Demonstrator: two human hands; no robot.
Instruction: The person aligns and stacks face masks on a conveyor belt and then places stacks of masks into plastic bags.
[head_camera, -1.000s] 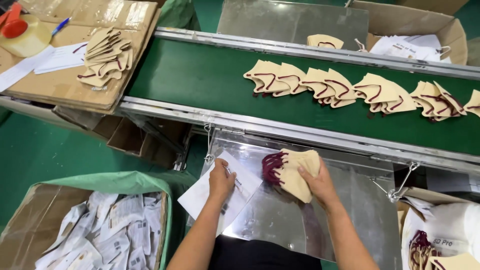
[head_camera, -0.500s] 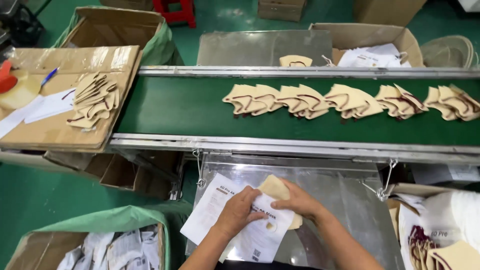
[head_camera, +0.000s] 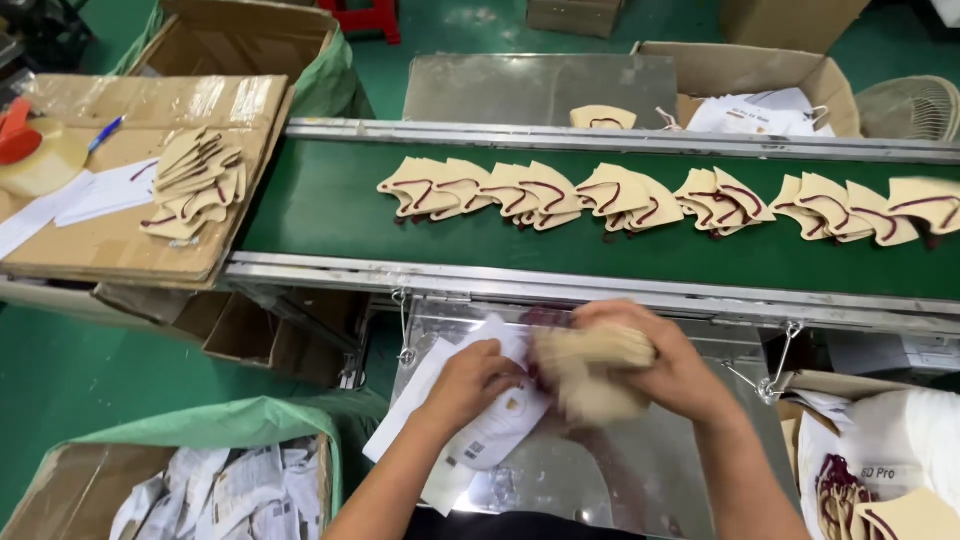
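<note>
1. Head view: a blurred beige mask stack (head_camera: 590, 372) is gripped by the right hand (head_camera: 668, 368) over the steel tray (head_camera: 640, 470).
2. White pouches (head_camera: 470, 440) are pinned flat under the left hand (head_camera: 470, 385), probably so they stay put.
3. More masks (head_camera: 640, 195) are lined up on the green belt (head_camera: 330, 210) beyond.

White printed flat pouch (head_camera: 480, 420): metal tray, under left hand (head_camera: 470, 380). More white pouches (head_camera: 230, 490): green-lined carton, lower left. White packets (head_camera: 760, 112): far cardboard box. White bag (head_camera: 900, 440): lower right.

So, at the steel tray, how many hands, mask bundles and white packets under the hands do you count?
Hands: 2, left hand and right hand
Beige mask bundle: 1
White packet: 1
Total: 4
</note>
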